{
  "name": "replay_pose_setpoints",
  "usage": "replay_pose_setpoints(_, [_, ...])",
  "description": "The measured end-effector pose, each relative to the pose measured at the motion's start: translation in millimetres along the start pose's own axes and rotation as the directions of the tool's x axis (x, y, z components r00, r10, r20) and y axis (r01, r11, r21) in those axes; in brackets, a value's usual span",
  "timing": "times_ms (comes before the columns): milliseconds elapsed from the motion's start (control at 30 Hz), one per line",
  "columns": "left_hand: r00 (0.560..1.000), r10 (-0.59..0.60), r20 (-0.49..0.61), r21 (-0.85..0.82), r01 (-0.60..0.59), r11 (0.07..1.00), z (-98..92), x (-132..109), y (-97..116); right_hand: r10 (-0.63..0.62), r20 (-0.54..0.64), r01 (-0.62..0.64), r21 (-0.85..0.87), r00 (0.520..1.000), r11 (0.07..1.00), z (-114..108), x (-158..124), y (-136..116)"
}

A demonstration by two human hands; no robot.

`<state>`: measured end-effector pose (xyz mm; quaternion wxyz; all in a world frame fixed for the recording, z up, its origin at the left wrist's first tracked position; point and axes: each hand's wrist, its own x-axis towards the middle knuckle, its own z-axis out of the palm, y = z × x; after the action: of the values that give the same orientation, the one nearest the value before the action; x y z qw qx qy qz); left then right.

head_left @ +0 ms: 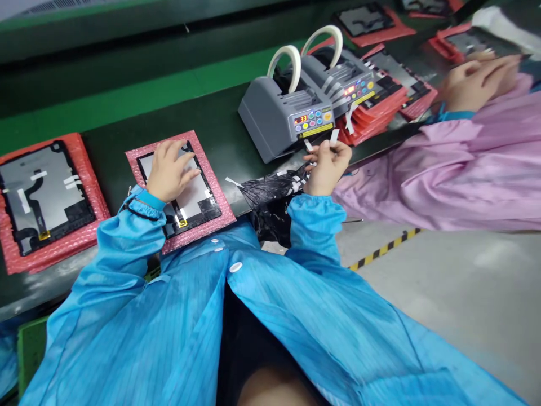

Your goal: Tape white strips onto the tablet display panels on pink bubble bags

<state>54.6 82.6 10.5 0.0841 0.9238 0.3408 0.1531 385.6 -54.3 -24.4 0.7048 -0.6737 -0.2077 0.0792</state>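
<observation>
My left hand (pixel 169 171) lies over a flat display panel (pixel 196 194) with a silver back and black border, its fingers apart. That panel rests on a pink bubble-wrap sheet (pixel 226 213) near the bench's front edge. My right hand (pixel 328 169) is closed in a pinch at the front of the nearer grey tape dispenser (pixel 270 113). A short white strip of tape (pixel 334 136) sticks up from its fingertips. Another small white piece (pixel 308 145) shows beside the fingers. Below hangs a black plastic bag (pixel 270 192) dotted with tape scraps.
To the left, another panel (pixel 51 180) lies on stacked red bubble wrap (pixel 91 192). A second tape dispenser (pixel 344 73) stands behind the first, beside more wrapped panels (pixel 386 96). At the right are a co-worker's hands (pixel 477 82) and pink sleeve (pixel 456 163).
</observation>
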Motion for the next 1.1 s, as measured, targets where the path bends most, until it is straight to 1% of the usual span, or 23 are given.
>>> replay_pose_setpoints(133, [0.999, 0.054, -0.005, -0.039, -0.054, 0.998, 4.2, 10.5, 9.0, -0.038, 0.089, 0.042, -0.044, 0.995, 0.998, -0.5, 9.6, 11.1])
replay_pose_setpoints(200, [0.996, 0.087, -0.008, -0.069, -0.088, 0.994, 6.8, 14.2, 13.1, -0.089, 0.078, 0.095, -0.076, 0.993, 0.993, 1.2, 11.4, 14.6])
replay_pose_setpoints(300, [0.990, 0.140, -0.015, -0.123, -0.141, 0.982, 9.2, 19.1, 22.3, -0.198, 0.008, 0.198, -0.105, 0.980, 0.975, 3.9, 6.8, 12.5])
replay_pose_setpoints(333, [0.987, 0.159, -0.015, -0.146, -0.159, 0.976, 9.4, 20.9, 26.8, -0.237, 0.002, 0.236, -0.115, 0.971, 0.965, 4.3, 2.8, 9.7])
replay_pose_setpoints(367, [0.984, 0.180, -0.011, -0.173, -0.179, 0.968, 9.3, 22.9, 32.3, -0.270, 0.024, 0.271, -0.131, 0.963, 0.954, 4.4, -2.5, 5.8])
replay_pose_setpoints(400, [0.980, 0.200, -0.003, -0.206, -0.196, 0.959, 9.0, 25.3, 38.7, -0.293, 0.077, 0.301, -0.150, 0.953, 0.942, 4.4, -9.0, 1.2])
replay_pose_setpoints(467, [0.973, 0.228, 0.015, -0.287, -0.215, 0.934, 8.1, 30.9, 52.5, -0.298, 0.255, 0.345, -0.165, 0.920, 0.924, 5.9, -25.2, -9.7])
replay_pose_setpoints(533, [0.973, 0.232, 0.021, -0.370, -0.208, 0.906, 7.4, 36.8, 64.8, -0.274, 0.448, 0.362, -0.124, 0.851, 0.924, 11.2, -43.5, -21.1])
replay_pose_setpoints(600, [0.976, 0.216, 0.015, -0.435, -0.188, 0.881, 6.9, 40.6, 71.4, -0.259, 0.587, 0.352, -0.047, 0.767, 0.935, 21.2, -61.1, -31.0])
replay_pose_setpoints(667, [0.981, 0.194, 0.015, -0.476, -0.164, 0.864, 6.6, 40.0, 70.9, -0.242, 0.686, 0.321, 0.013, 0.686, 0.947, 34.0, -75.1, -37.2])
replay_pose_setpoints(733, [0.987, 0.162, 0.023, -0.497, -0.129, 0.858, 6.4, 34.2, 64.4, -0.215, 0.752, 0.283, 0.040, 0.623, 0.958, 46.6, -83.6, -38.5])
replay_pose_setpoints(767, [0.991, 0.135, 0.022, -0.502, -0.106, 0.858, 6.4, 29.9, 59.8, -0.200, 0.774, 0.262, 0.046, 0.601, 0.964, 52.1, -85.7, -37.1])
replay_pose_setpoints(833, [0.998, 0.060, 0.012, -0.509, -0.046, 0.859, 7.1, 20.0, 50.2, -0.175, 0.794, 0.215, 0.057, 0.583, 0.975, 60.9, -86.5, -31.5])
replay_pose_setpoints(967, [0.995, -0.102, 0.003, -0.530, 0.088, 0.843, 10.1, 2.8, 37.2, -0.139, 0.803, 0.129, 0.079, 0.579, 0.989, 72.3, -84.4, -18.0])
replay_pose_setpoints(1100, [0.984, -0.175, 0.018, -0.546, 0.156, 0.823, 11.6, -7.0, 35.2, -0.095, 0.832, 0.067, 0.069, 0.546, 0.995, 82.4, -91.8, -16.4])
